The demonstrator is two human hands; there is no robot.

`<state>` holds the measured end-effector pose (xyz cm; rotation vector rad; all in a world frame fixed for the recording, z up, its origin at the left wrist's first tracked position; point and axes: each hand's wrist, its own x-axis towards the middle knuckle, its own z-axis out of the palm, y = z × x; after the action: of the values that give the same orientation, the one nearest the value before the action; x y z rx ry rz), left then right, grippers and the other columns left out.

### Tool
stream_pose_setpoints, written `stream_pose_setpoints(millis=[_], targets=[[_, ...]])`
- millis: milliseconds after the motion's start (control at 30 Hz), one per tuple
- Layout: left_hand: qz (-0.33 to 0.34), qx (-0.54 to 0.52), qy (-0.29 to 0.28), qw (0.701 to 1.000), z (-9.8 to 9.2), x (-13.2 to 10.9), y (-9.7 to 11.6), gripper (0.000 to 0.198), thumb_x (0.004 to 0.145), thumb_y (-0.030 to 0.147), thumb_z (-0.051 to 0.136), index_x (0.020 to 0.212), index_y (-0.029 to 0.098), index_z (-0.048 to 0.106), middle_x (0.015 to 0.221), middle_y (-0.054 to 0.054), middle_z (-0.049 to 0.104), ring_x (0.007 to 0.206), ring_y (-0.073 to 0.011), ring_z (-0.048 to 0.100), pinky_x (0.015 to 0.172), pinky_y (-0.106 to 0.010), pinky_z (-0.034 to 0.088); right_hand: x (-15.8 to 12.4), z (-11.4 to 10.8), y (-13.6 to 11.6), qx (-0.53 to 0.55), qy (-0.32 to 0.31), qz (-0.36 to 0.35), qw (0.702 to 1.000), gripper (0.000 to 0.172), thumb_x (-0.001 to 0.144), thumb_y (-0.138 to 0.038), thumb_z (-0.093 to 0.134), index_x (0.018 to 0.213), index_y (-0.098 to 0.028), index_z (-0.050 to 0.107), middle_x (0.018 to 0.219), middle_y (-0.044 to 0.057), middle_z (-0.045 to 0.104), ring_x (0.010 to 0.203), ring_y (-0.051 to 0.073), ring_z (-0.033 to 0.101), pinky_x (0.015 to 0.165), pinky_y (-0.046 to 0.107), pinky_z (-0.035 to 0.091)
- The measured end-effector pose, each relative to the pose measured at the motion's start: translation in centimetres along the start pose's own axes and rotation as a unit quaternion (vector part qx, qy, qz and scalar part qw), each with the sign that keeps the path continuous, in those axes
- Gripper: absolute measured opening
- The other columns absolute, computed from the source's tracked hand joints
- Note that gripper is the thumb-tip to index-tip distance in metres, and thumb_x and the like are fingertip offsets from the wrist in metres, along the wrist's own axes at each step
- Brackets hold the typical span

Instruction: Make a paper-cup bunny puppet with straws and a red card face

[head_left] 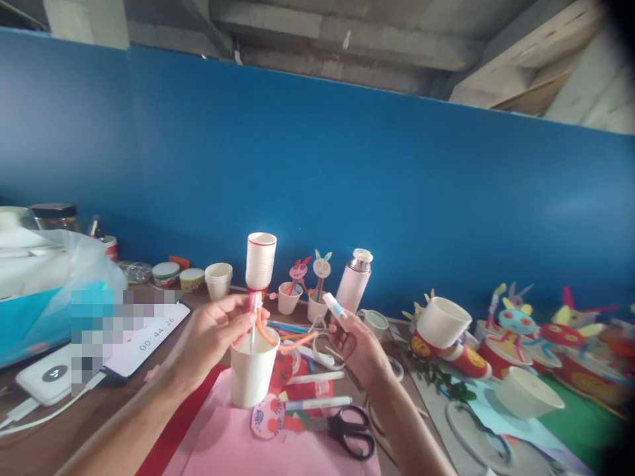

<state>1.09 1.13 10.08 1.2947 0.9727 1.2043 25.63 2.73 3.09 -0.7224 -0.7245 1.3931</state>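
Over a white paper cup [248, 380], my left hand [218, 327] pinches the top of a thin pale stick, with a small red piece at its tip. From those fingers an orange strip [265, 337] bends down and to the right. My right hand [360, 344] grips a small white tube with a blue band [336, 307], apart from the cup. Pink paper [278, 443] lies beneath the cup. In front of it are a pink paper face cutout [266, 416], black-handled scissors [352, 430] and two white pens [317, 402].
Behind stand a tall cup stack [260, 261], two potted paper figures [321, 268] and a pink thermos [353, 281]. To the left are a phone-like screen [149, 340] and a white power bank [49, 375]. Decorated cups [506, 344] and a tipped cup [528, 393] crowd the right.
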Motion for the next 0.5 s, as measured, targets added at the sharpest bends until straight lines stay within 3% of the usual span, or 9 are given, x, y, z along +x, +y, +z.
stream_pose_setpoints(millis=[133,300,500], targets=[[-0.045,-0.005,-0.135,0.990,1.1,-0.8,-0.2,0.024,0.071,0.028,0.061,0.091,0.015,0.064,0.091,-0.009,0.068,0.081,-0.0203,0.062,0.075,-0.031,0.046,-0.8,1.1,0.5,-0.020,-0.050,0.013,0.998,0.023,0.069,-0.025,0.067,0.089,-0.018,0.059,0.086,0.003,0.066,0.073,0.011,0.062,0.067,0.022,0.048],[-0.041,-0.010,-0.183,0.982,2.5,-1.6,-1.2,0.017,0.068,0.024,0.065,0.083,0.019,0.069,0.128,-0.007,0.049,0.109,-0.0232,0.051,0.087,-0.030,0.041,-2.5,3.0,0.1,-0.108,-0.122,-0.001,0.987,0.025,0.074,-0.031,0.063,0.093,-0.017,0.055,0.081,0.003,0.066,0.065,0.012,0.061,0.063,0.023,0.046],[-0.053,0.086,-0.179,0.979,3.2,-2.2,-1.2,0.023,0.071,0.033,0.062,0.087,0.017,0.069,0.093,-0.006,0.067,0.080,-0.0200,0.061,0.071,-0.027,0.044,-4.2,5.2,0.3,-0.192,-0.167,-0.012,0.967,0.026,0.073,-0.028,0.065,0.093,-0.017,0.052,0.073,0.000,0.064,0.063,0.012,0.060,0.062,0.024,0.045]])
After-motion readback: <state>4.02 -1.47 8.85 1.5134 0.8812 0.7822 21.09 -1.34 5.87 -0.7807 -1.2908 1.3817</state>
